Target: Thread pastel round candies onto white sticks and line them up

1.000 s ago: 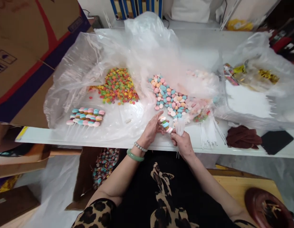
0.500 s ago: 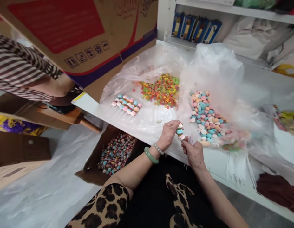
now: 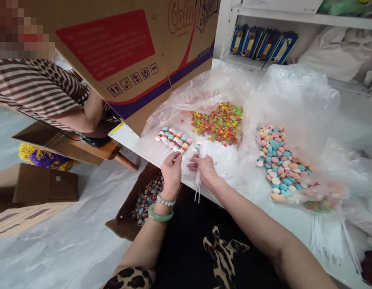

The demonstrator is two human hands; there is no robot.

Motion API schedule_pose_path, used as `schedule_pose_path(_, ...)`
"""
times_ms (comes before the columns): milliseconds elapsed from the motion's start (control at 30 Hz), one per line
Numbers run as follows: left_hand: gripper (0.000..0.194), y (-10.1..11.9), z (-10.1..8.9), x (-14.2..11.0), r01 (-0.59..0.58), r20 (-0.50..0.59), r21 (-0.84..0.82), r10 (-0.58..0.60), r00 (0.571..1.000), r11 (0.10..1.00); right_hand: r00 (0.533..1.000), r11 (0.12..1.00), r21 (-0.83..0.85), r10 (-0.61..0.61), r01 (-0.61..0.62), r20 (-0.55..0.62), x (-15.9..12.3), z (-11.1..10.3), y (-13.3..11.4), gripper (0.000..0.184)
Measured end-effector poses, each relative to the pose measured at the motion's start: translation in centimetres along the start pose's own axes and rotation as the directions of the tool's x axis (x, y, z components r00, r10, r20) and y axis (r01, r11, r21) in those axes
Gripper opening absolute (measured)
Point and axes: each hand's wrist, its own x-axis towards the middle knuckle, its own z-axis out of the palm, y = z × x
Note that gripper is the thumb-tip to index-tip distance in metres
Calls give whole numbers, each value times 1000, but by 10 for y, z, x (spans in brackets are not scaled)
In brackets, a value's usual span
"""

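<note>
Near the table's front edge, my left hand [image 3: 171, 170] has its thumb and fingers pinched together just below a row of marshmallow skewers [image 3: 173, 138]. What is in that pinch, if anything, is too small to make out. My right hand [image 3: 206, 166] holds several thin white sticks [image 3: 198, 190], which poke out above and below the fingers. Just beyond its fingertips is one more skewer [image 3: 197, 147] with white and blue pieces; whether the hand touches it, I cannot tell.
Ring-shaped gummies [image 3: 218, 122] and pastel marshmallows [image 3: 279, 156] lie on clear plastic. White sticks [image 3: 327, 237] rest at the right edge. A large carton [image 3: 134, 52] stands at left, beside a person in a striped top [image 3: 38, 92]. Below is a box of finished skewers [image 3: 149, 196].
Both hands have moved left from the marshmallow side to the skewer row and come apart. The skewer that was between them is now beyond my right fingertips. The view has shifted.
</note>
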Motion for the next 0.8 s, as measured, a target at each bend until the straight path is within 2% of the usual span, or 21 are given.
schedule_pose_path(67,22,-1,-13,3,-109,-27,202,117,993,973,992,993,-93,79,-70,100,4,10,4,20)
schedule_pose_path(100,23,0,-17,3,-155,-1,313,164,986,937,987,988,-131,97,-80,129,4,10,6,19)
schedule_pose_path(167,25,0,-17,1,-251,122,521,220,968,815,986,984,-164,86,-63,139,2,3,8,15)
schedule_pose_path(233,27,0,-11,-2,-347,270,673,219,937,653,990,985,-170,53,-31,128,-4,-13,7,12)
schedule_pose_path(300,31,-2,-2,-4,-409,368,762,183,912,503,993,985,-171,10,10,115,-12,-35,1,13)
schedule_pose_path(400,32,-5,9,-2,-441,430,807,121,895,393,993,983,-179,-16,36,113,-27,-69,-12,16)
schedule_pose_path(500,33,-9,10,3,-428,425,817,99,900,386,996,982,-180,-42,55,79,-44,-99,-22,20)
schedule_pose_path(600,33,-12,4,9,-337,337,856,71,939,391,998,983,-173,-45,52,44,-59,-123,-27,23)
schedule_pose_path(700,32,-7,-3,9,-272,285,864,34,958,423,998,989,-139,-57,60,28,-69,-139,-29,25)
schedule_pose_path(767,31,5,-2,0,-259,270,802,60,961,538,997,991,-122,-55,60,46,-75,-145,-29,25)
schedule_pose_path(800,30,12,1,-9,-257,279,719,70,958,646,997,991,-128,-39,48,72,-77,-146,-28,25)
